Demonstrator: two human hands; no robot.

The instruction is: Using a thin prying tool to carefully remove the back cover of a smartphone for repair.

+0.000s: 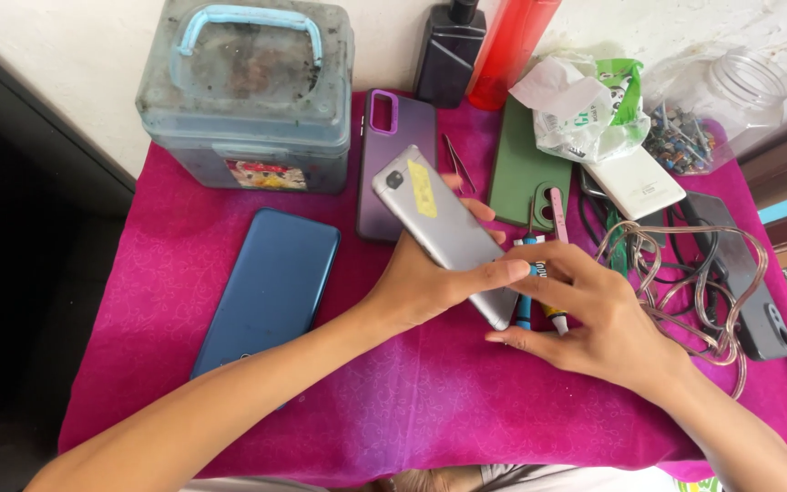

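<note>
My left hand (416,284) grips a grey phone (444,228) back side up, thumb laid across it. The phone has a yellow sticker and tilts up towards the far left. My right hand (594,319) is at the phone's lower end, fingers spread and curled, thumb under its corner. A blue-handled tool (523,310) and a small white tube (554,314) show between those fingers. Whether that hand grips any of them is not clear.
On the pink cloth (412,401) lie a blue phone (270,287), purple case (384,146), green case (516,169), tweezers (459,164), white power bank (635,182), tangled clear cable (685,273) and dark phone (749,282). A lidded plastic box (243,100), bottles and a jar stand behind.
</note>
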